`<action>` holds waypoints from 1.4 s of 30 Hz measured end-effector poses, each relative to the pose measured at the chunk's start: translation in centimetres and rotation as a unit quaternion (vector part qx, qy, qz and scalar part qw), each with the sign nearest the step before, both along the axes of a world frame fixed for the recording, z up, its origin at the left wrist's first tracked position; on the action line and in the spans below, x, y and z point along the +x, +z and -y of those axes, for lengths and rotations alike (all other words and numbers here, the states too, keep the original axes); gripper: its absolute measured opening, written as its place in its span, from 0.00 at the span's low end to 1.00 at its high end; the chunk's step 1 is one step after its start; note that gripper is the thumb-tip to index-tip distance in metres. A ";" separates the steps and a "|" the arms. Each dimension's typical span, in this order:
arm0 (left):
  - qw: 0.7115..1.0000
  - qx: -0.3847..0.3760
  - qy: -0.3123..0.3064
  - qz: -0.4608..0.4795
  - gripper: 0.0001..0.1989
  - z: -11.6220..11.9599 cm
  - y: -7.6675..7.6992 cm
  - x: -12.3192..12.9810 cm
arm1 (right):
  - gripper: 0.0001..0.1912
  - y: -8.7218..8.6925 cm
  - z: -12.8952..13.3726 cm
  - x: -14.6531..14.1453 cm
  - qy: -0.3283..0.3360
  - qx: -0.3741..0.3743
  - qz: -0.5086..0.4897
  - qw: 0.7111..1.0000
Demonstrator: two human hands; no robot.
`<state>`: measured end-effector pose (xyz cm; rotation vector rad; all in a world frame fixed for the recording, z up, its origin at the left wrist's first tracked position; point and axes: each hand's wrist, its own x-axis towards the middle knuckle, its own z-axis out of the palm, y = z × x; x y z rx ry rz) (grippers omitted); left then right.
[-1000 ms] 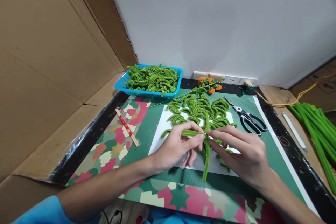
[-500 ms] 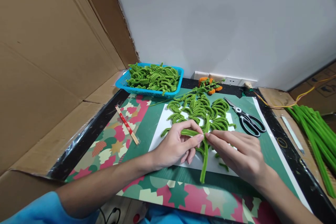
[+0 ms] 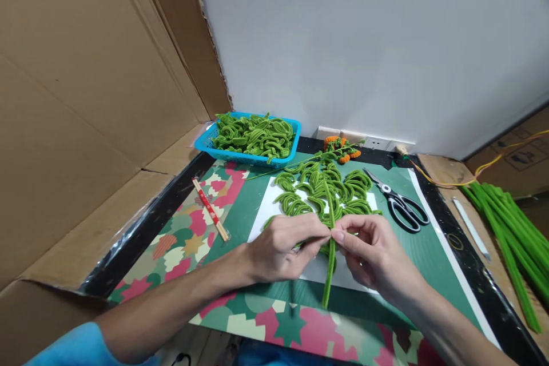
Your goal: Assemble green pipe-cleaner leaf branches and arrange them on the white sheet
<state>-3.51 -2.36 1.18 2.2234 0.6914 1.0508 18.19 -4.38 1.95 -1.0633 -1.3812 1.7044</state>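
Observation:
Between my two hands a green pipe cleaner (image 3: 328,277) runs nearly upright, its lower end hanging toward the table's front. My left hand (image 3: 285,246) pinches it at the middle from the left, thumb and forefinger together. From the right, the thumb and forefinger of my right hand (image 3: 373,246) close on the same spot. Just beyond the fingertips, bent green pipe cleaner pieces (image 3: 323,183) lie grouped in curved bunches on a white sheet of paper (image 3: 262,214). What the curled lower fingers of both hands cover is hidden.
A blue basket (image 3: 246,159) full of bent green pieces stands at the back left. Scissors (image 3: 401,203) lie to the right, wrapped chopsticks (image 3: 210,209) to the left. Orange fuzzy pieces (image 3: 343,148) sit at the back. Long green pipe cleaners (image 3: 514,240) and a white stick (image 3: 470,229) are far right.
My right hand has rolled over, its thumb now facing me. The left hand has turned more back-up, and the sideways green strip near it no longer shows. The view has shifted slightly.

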 end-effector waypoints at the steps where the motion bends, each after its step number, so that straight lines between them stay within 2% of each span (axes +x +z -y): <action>1: 1.000 -0.028 0.014 0.002 0.06 -0.1 0.0 0.1 | 0.21 -0.2 -0.1 0.0 -0.008 -0.006 0.006 1.000; 2: 0.996 -0.078 0.034 0.014 0.06 -0.2 -0.1 0.2 | 0.21 -0.4 -0.2 0.0 -0.025 0.027 0.031 0.999; 3: 0.987 -0.145 0.050 0.035 0.07 -0.3 -0.1 0.3 | 0.18 -0.6 -0.3 0.1 -0.050 0.097 0.069 0.992; 4: 0.972 -0.220 0.060 0.063 0.09 -0.3 -0.1 0.5 | 0.15 -0.8 -0.5 0.2 -0.078 0.197 0.116 0.970; 5: 0.951 -0.290 0.059 0.094 0.12 -0.4 -0.1 0.7 | 0.11 -1.0 -0.6 0.5 -0.107 0.315 0.163 0.929; 7: 0.909 -0.389 0.040 0.144 0.17 -0.5 -0.2 1.0 | 0.08 -1.2 -0.8 1.2 -0.138 0.544 0.231 0.795; 8: 0.896 -0.414 0.032 0.157 0.19 -0.5 -0.2 1.1 | 0.12 -1.2 -0.9 1.6 -0.134 0.628 0.252 0.724; 9: 0.888 -0.430 0.024 0.161 0.20 -0.6 -0.3 1.2 | 0.15 -1.2 -1.0 1.9 -0.117 0.688 0.262 0.667; 10: 0.883 -0.440 0.018 0.162 0.20 -0.6 -0.3 1.2 | 0.17 -1.1 -1.0 2.3 -0.095 0.722 0.274 0.628; 11: 0.879 -0.448 0.012 0.160 0.21 -0.6 -0.4 1.3 | 0.18 -1.0 -1.1 2.5 -0.075 0.742 0.282 0.604; 15: 0.874 -0.460 -0.011 0.154 0.20 -0.3 -0.5 1.2 | 0.20 -0.6 -1.4 3.0 -0.031 0.763 0.298 0.573; 19: 0.896 -0.421 -0.010 0.139 0.17 0.1 -0.3 1.0 | 0.17 -0.8 -1.5 2.6 -0.030 0.769 0.282 0.572; 21: 0.927 -0.357 0.016 0.113 0.14 0.3 -0.1 0.9 | 0.15 -1.0 -1.2 2.1 -0.055 0.763 0.265 0.588; 22: 0.948 -0.304 0.034 0.093 0.12 0.3 0.0 0.7 | 0.14 -1.0 -1.0 1.8 -0.071 0.742 0.253 0.616; 23: 0.967 -0.238 0.048 0.070 0.10 0.2 0.1 0.6 | 0.13 -1.0 -0.7 1.4 -0.086 0.704 0.236 0.665; 25: 0.995 -0.090 0.049 0.019 0.05 -0.1 0.2 0.2 | 0.08 -0.8 -0.4 0.9 -0.098 0.550 0.186 0.808; 26: 0.999 -0.017 0.031 -0.005 0.04 -0.4 0.2 0.0 | 0.06 -0.6 -0.3 0.7 -0.083 0.434 0.152 0.884; 27: 0.998 0.050 0.006 -0.027 0.05 -0.7 0.1 -0.2 | 0.09 -0.4 -0.4 0.7 -0.057 0.304 0.111 0.944; 28: 0.993 0.111 -0.019 -0.048 0.07 -1.0 0.0 -0.3 | 0.14 -0.2 -0.6 0.7 -0.024 0.172 0.070 0.982; 29: 0.984 0.162 -0.041 -0.067 0.09 -1.3 -0.1 -0.4 | 0.18 0.0 -0.9 0.8 0.008 0.055 0.032 0.998; 30: 0.976 0.197 -0.055 -0.078 0.11 -1.5 -0.2 -0.5 | 0.21 0.1 -1.1 1.0 0.033 -0.031 0.002 0.999; 31: 0.973 0.210 -0.063 -0.077 0.11 -1.6 -0.3 -0.5 | 0.22 0.3 -1.4 1.2 0.050 -0.082 -0.017 0.995; 33: 0.986 0.147 -0.055 -0.055 0.08 -1.7 -0.5 -0.4 | 0.23 0.5 -1.8 1.3 0.056 -0.093 -0.017 0.994; 35: 1.000 -0.008 -0.020 -0.017 0.04 -1.5 -0.5 0.0 | 0.21 0.5 -1.7 1.3 0.029 -0.023 0.025 0.999; 36: 0.995 -0.101 -0.004 0.005 0.04 -1.4 -0.5 0.2 | 0.19 0.5 -1.6 1.2 0.007 0.028 0.055 0.998; 38: 0.961 -0.273 0.005 0.050 0.10 -1.1 -0.5 0.6 | 0.15 0.4 -1.2 1.0 -0.033 0.142 0.116 0.982; 39: 0.939 -0.335 -0.002 0.077 0.12 -0.9 -0.5 0.8 | 0.13 0.4 -1.0 0.9 -0.046 0.194 0.142 0.970; 42: 0.893 -0.431 -0.025 0.131 0.16 -0.7 -0.5 1.1 | 0.12 0.2 -0.5 0.7 -0.059 0.293 0.178 0.938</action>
